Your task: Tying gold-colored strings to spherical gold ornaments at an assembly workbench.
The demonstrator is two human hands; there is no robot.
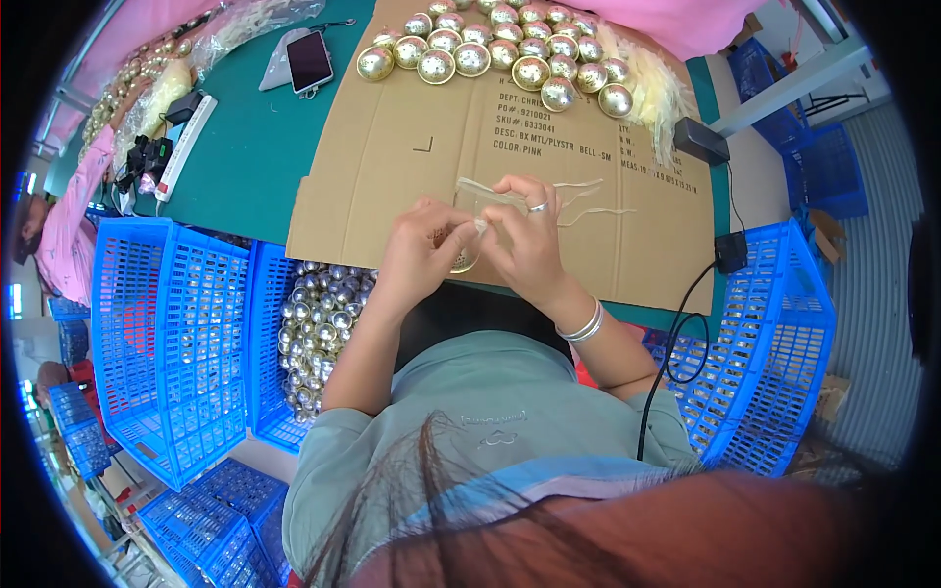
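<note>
Over the near part of a cardboard sheet (pixel 392 196), my left hand (pixel 423 250) and my right hand (pixel 526 240) meet with fingertips pinched together. Between them is a pale, sheer ribbon (pixel 474 185), whose loop stands up on the far side and whose loose tails trail to the right. Below my fingertips a gold bell (pixel 465 259) shows in part; my left fingers cover much of it. Both hands are closed on the ribbon near the bell's top, though the exact point of grip is hidden.
Many gold bells (pixel 473 59) cluster on the cardboard's far side, beside a bundle of pale ribbons (pixel 652 93). A phone (pixel 310 61) and a power strip (pixel 186 147) lie left. Blue crates (pixel 176 333) flank me; one holds silvery bells (pixel 319 328). A black cable (pixel 676 338) hangs right.
</note>
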